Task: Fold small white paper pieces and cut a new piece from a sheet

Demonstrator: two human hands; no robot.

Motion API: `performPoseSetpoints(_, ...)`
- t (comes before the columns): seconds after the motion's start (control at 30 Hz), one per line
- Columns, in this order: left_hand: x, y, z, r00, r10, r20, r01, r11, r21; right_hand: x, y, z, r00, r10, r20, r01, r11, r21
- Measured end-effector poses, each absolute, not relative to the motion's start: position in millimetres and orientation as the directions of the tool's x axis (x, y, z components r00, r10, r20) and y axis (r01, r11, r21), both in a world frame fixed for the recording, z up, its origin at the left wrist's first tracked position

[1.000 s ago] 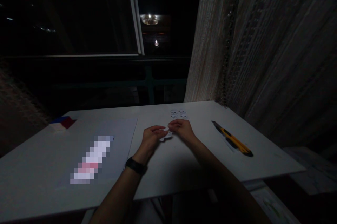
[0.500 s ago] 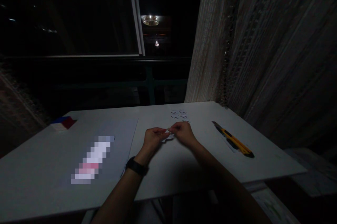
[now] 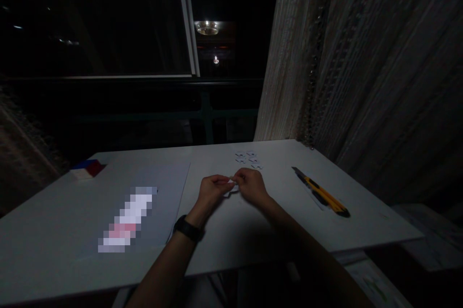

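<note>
Above the middle of the white table, my left hand (image 3: 212, 190) pinches a small white piece of paper (image 3: 230, 190) between thumb and fingers. From the other side my right hand (image 3: 252, 185) meets it, its thumb and fingertips closed on the same piece. The fingertips hide much of the piece, and its exact shape is too dark to make out. Just beyond my hands lie several small white paper pieces (image 3: 246, 157) with dark marks, set out in rows. A dark watch (image 3: 188, 228) is on my left wrist.
A yellow and black utility knife (image 3: 323, 195) lies at the right, blade out. On the left rest a large pale sheet (image 3: 175, 177), partly blurred out, and a blue, white and red cube (image 3: 87, 169). Curtains (image 3: 284, 57) hang beyond the table (image 3: 217, 255).
My right hand has shifted slightly, and its fingers have curled closer round the paper piece. My left hand has hardly moved; the things on the table stay in place.
</note>
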State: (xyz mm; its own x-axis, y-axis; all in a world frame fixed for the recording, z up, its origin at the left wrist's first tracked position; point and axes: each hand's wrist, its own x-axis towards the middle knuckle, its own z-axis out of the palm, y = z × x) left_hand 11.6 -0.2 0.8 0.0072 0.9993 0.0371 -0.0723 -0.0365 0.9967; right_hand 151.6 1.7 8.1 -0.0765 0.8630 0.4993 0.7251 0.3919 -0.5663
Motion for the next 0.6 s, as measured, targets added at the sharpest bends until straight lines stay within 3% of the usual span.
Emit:
performPoseSetpoints(0.17,9.8,2.0,-2.0,0.026,0.996,0.086,0.030,-0.087,0.996,151.9,-2.2,10.4,-0.156,0.828,0.538,0.755,0.451,-0.476)
performPoseSetpoints(0.4,7.6,3.6,-5.9,0.060,0.988,0.140,0.131,-0.147,0.980,154.5,3.0,9.0,-0.156,0.885,0.439,0.611,0.436,-0.661)
performPoseSetpoints(0.6,9.1,0.6,0.7,-0.018,0.998,0.064,0.013,-0.063,0.998,153.9,6.7,6.8,-0.069,0.896,0.439,0.440,0.422,-0.793)
